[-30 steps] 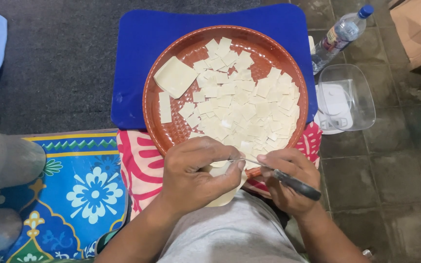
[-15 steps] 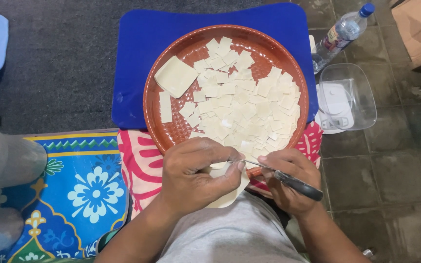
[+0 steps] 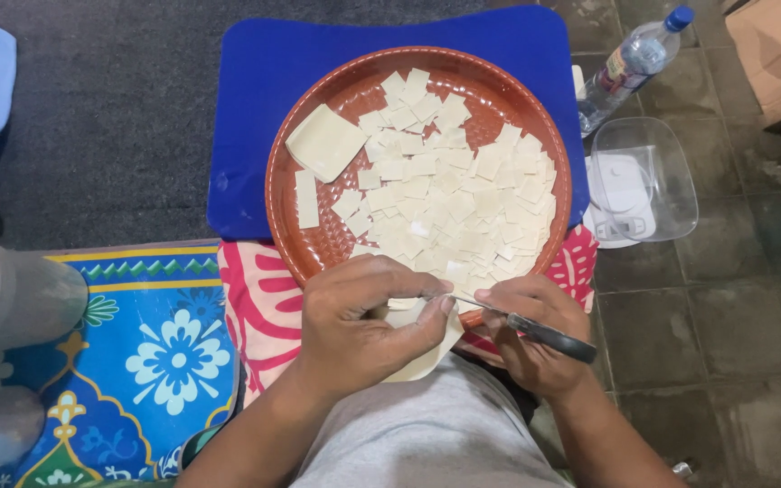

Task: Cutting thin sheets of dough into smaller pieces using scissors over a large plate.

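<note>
My left hand (image 3: 363, 325) grips a pale sheet of dough (image 3: 427, 348) just below the near rim of a round brown tray (image 3: 286, 235). My right hand (image 3: 531, 339) holds a knife (image 3: 535, 333) with a dark handle, its thin blade pointing left onto the dough between my left thumb and fingers. The tray holds several small pale dough squares (image 3: 454, 199), a larger square piece (image 3: 325, 142) at its left and a narrow strip (image 3: 306, 199) beside that. Most of the held sheet is hidden by my left hand.
The tray rests on a blue mat (image 3: 246, 117) and a pink patterned cloth (image 3: 250, 307). A clear plastic water bottle (image 3: 630, 65) and a clear lidded container (image 3: 644, 181) stand on the tiled floor at right. A blue flowered mat (image 3: 151, 352) lies left.
Both hands stay at the tray's near rim; the knife blade shifts slightly along the dough. Nothing else has moved.
</note>
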